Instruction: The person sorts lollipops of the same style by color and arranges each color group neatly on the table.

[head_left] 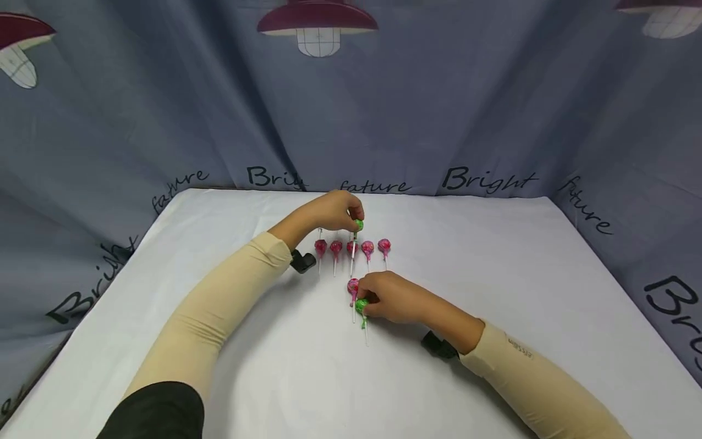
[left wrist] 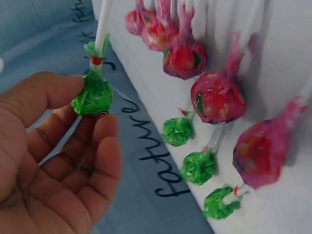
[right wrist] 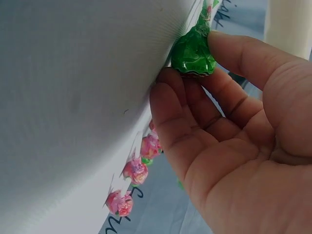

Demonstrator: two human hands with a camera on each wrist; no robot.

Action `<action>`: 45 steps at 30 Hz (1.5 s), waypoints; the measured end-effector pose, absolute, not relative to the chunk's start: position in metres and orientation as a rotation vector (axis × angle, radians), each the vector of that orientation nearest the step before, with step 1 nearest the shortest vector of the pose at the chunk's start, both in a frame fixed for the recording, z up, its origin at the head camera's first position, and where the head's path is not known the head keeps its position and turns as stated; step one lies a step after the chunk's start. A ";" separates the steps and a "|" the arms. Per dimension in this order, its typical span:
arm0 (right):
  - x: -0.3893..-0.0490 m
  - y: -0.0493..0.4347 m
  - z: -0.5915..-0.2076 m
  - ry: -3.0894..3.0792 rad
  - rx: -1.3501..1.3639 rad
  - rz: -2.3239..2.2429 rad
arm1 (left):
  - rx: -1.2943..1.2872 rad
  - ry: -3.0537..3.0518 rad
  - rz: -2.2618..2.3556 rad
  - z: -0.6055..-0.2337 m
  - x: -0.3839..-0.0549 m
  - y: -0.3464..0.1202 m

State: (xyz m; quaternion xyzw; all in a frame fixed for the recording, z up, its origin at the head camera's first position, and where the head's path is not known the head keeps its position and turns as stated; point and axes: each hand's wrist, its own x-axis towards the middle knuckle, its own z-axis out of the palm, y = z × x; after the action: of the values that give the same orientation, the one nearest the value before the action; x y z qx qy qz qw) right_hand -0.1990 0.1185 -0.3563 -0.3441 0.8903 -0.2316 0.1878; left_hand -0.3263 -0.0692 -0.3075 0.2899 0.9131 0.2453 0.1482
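Note:
My left hand [head_left: 336,210] pinches a green-wrapped lollipop [left wrist: 92,97] by its candy head, stick pointing up in the left wrist view. It hovers over the far side of a row of several pink-wrapped lollipops [head_left: 336,247] lying on the white table. Closer to me, my right hand [head_left: 396,297] holds another green lollipop [right wrist: 194,56] between thumb and fingertips, at the table surface. Right beside those fingers lies a single pink lollipop [head_left: 353,286], its stick toward me. Three more green lollipops [left wrist: 199,166] lie beyond the pink row in the left wrist view; my left hand mostly hides them from the head view.
The white-covered table [head_left: 439,390] runs back to a grey-blue curtain [head_left: 417,110] with printed lamps and lettering. Black wrist devices show at the left wrist [head_left: 303,261] and the right wrist [head_left: 439,345]. Beige sleeves [head_left: 219,317] cover both forearms.

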 end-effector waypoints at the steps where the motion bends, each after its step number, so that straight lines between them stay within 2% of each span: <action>1: -0.197 0.121 -0.358 2.499 -0.960 -0.662 | 0.835 2.617 0.711 -0.312 -0.331 -0.064; 7: -0.190 0.123 -0.362 2.486 -0.968 -0.702 | 0.788 2.630 0.793 -0.328 -0.352 -0.049; 16: -0.191 0.125 -0.364 2.515 -0.987 -0.664 | 0.856 2.612 0.800 -0.340 -0.376 -0.038; 31: -0.197 0.123 -0.352 2.536 -0.992 -0.640 | 0.794 2.676 0.684 -0.342 -0.392 -0.035; 45: -0.198 0.122 -0.356 2.518 -0.986 -0.653 | 0.857 2.691 0.586 -0.356 -0.391 -0.033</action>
State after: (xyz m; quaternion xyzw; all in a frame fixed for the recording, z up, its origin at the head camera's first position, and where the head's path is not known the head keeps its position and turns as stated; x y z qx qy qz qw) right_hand -0.1981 0.1224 -0.3563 -0.3487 0.8906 -0.2309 0.1787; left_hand -0.3905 -0.0328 -0.3561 0.2948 0.9252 0.2013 0.1285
